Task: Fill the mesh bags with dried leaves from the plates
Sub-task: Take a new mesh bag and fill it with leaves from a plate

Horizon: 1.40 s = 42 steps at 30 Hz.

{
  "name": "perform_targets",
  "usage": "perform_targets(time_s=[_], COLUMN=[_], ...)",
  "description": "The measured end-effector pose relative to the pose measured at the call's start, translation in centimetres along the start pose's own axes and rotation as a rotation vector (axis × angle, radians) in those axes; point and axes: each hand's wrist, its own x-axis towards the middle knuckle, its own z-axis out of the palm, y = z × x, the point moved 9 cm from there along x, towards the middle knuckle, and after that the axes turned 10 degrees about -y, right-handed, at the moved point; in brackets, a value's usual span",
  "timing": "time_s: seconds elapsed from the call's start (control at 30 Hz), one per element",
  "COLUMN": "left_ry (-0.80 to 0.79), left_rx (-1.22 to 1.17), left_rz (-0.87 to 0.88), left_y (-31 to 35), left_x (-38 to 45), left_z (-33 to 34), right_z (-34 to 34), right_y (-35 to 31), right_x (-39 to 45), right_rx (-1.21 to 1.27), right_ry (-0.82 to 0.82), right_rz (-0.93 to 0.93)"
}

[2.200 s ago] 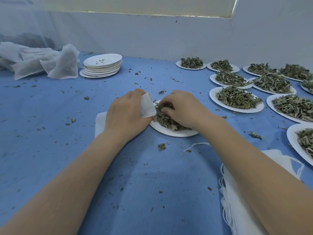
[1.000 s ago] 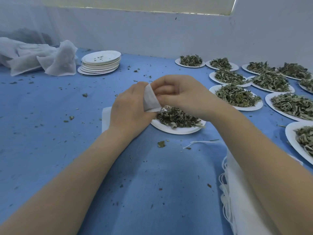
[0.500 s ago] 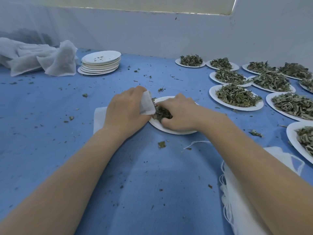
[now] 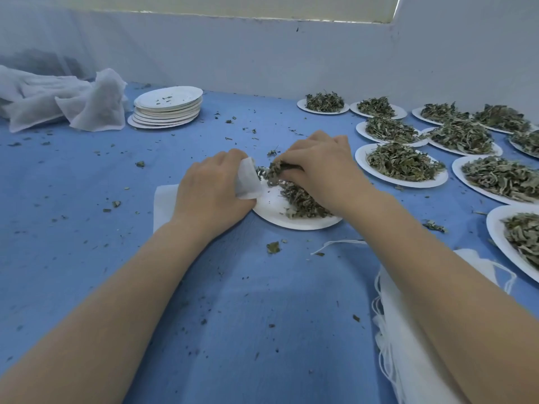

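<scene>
A white paper plate [image 4: 280, 218] lies on the blue table in front of me with a heap of dried leaves [image 4: 303, 201] on its right half. My left hand [image 4: 210, 191] grips the mouth of a white mesh bag [image 4: 248, 180], whose body lies flat under my wrist. My right hand [image 4: 318, 166] pinches a clump of dried leaves just above the plate, right at the bag's mouth. The fingertips of both hands are hidden.
Several full plates of leaves [image 4: 402, 164] fill the right side. A stack of empty plates [image 4: 167, 107] and filled mesh bags [image 4: 58, 97] sit at the back left. A pile of empty mesh bags [image 4: 408, 345] lies at the lower right. Leaf crumbs dot the table.
My right hand has lifted a clump of leaves off the plate and brought it up to the bag's mouth. The left hand keeps holding the bag in place.
</scene>
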Motion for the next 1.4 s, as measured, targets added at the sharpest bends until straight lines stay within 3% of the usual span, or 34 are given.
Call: perform_targets(time_s=[0.17,0.4,0.6,0.77,0.93,1.13,1.3,1.4], left_ry=[0.028,0.045,0.09,0.119,0.139,0.12,0.128,0.12], left_rx=[-0.001,-0.053,-0.163,-0.169,-0.189,-0.255,-0.324,-0.33], left_rz=[0.011,0.028,-0.033,0.029,0.075,0.0,-0.014,-0.018], left_y=[0.4,1.5,0.7,2.0,2.7,2.0,1.8,1.7], left_x=[-0.1,-0.2,-0.3,-0.4,-0.4,-0.2,-0.3,-0.3], left_z=[-0.2,0.1,-0.3,-0.4,-0.6,-0.4,-0.6,-0.5], right_z=[-0.4,-0.6,-0.4,-0.3,-0.3,-2.8,-0.4,-0.7], right_y=[-0.6,-1.8,-1.1,-1.5,-2.0,-0.7,0.2,0.0], right_x=[-0.2,-0.1,-0.7,-0.7,-0.7,-1.3,-1.1,-1.3], right_rx=[0.271,0.421,0.909,0.866,0.877,0.813,0.717,0.805], right_ry=[-0.013,-0.024,-0.139,-0.086,-0.136,0.131,-0.146,-0.135], right_rz=[-0.013,0.001,0.01,0.017,-0.042,-0.019,0.115,0.101])
